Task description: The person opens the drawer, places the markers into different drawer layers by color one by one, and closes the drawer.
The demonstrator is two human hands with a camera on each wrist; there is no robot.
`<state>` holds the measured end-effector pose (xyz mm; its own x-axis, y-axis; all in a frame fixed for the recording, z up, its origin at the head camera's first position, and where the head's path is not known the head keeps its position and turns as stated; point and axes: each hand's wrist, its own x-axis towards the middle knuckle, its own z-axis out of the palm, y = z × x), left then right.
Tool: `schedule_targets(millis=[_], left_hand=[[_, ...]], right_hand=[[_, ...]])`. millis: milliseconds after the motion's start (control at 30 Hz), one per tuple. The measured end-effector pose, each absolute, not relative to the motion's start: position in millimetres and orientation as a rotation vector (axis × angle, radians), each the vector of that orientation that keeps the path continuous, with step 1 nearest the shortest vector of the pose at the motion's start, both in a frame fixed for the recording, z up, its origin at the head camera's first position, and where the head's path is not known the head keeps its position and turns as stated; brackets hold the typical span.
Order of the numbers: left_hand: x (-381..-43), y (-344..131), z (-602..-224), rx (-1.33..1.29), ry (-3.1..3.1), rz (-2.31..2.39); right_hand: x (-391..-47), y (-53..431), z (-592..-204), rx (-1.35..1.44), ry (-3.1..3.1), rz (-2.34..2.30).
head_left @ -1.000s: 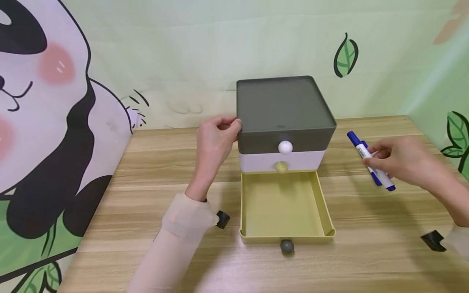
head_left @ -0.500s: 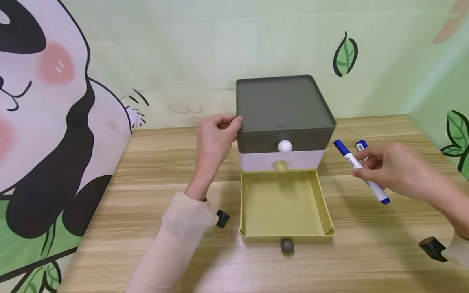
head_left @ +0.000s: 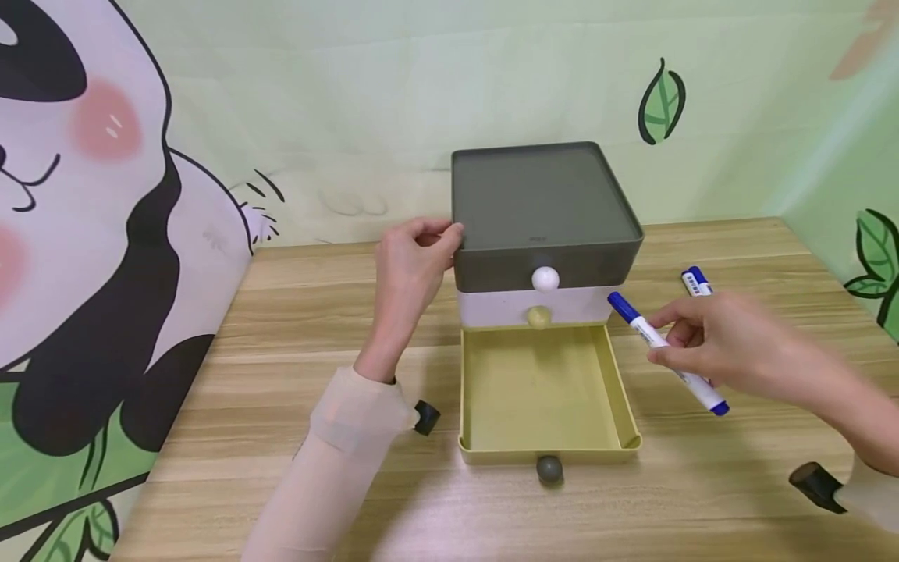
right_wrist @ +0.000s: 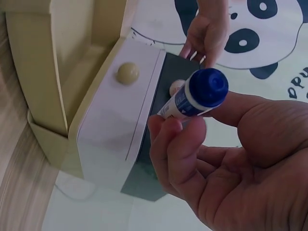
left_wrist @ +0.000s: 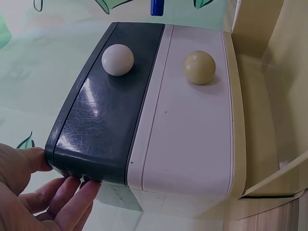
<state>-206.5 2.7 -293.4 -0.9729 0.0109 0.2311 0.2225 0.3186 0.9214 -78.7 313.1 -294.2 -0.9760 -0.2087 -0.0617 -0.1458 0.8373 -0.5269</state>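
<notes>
A small desktop drawer unit [head_left: 548,199] stands on the table, with a dark grey top tier and a white tier under it. Its yellow bottom drawer [head_left: 551,454] is pulled out and has nothing in it. At the upper left front corner, my left hand [head_left: 414,261] grips the grey tier, thumb at the edge and fingers along the side. My right hand [head_left: 744,343] pinches a blue-capped white marker [head_left: 649,333] between thumb and fingers, tilted, just right of the open drawer. In the right wrist view, the marker's blue end [right_wrist: 209,87] faces the camera.
More blue-capped white markers [head_left: 695,281] lie on the wooden table [head_left: 337,312] behind my right hand, partly hidden by it. A dark knob [head_left: 550,470] sticks out from the yellow drawer's front. A panda-print backdrop [head_left: 316,101] rises behind the table.
My right hand has lifted the marker away from the others and carried it left and nearer, toward the open drawer. My left hand stays at the unit's corner.
</notes>
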Motion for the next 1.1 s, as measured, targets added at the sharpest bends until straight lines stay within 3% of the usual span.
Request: schedule_targets(millis=[467, 1100], left_hand=[[-207.3, 4.3, -294.0, -0.211, -2.383, -1.713], [-207.1, 3.9, -295.3, -0.21, -2.375, -1.715]], right_hand=[[-83.6, 286.0, -309.6, -0.383, 2.772, -0.899], [-99.3, 273.3, -336.6, -0.274, 2.595, -0.909]])
